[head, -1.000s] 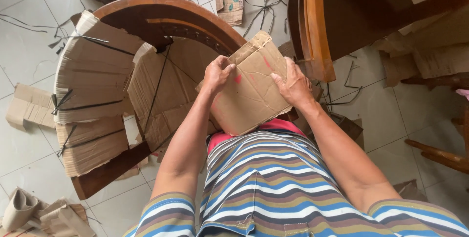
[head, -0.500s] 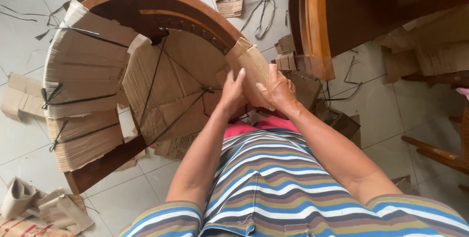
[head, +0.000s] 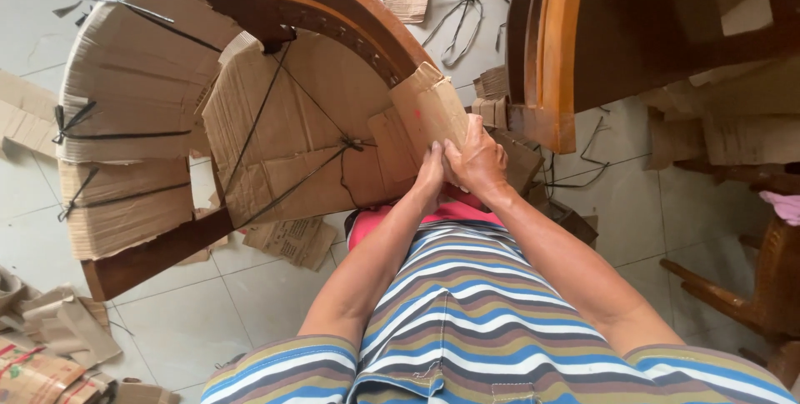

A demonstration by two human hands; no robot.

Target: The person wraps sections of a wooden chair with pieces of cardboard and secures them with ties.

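Observation:
A brown cardboard piece (head: pixel 432 108), folded narrow, stands up from between both my hands. My left hand (head: pixel 429 177) presses its left side and my right hand (head: pixel 477 158) clasps its right side, the two hands close together. Right behind it is a curved dark wooden furniture frame (head: pixel 333 6) wrapped in cardboard sheets (head: pixel 133 96) tied with black straps (head: pixel 300 175). The lower end of the held piece is hidden by my hands.
A second wooden furniture piece (head: pixel 558 46) stands at the right. Wooden chair legs (head: pixel 717 287) show at far right. Cardboard scraps (head: pixel 50 329) and loose black straps (head: pixel 467 12) lie on the white tiled floor (head: pixel 250 304).
The cardboard piece was a wide flat sheet held apart in both hands; now it is folded narrow and my hands have come together on it.

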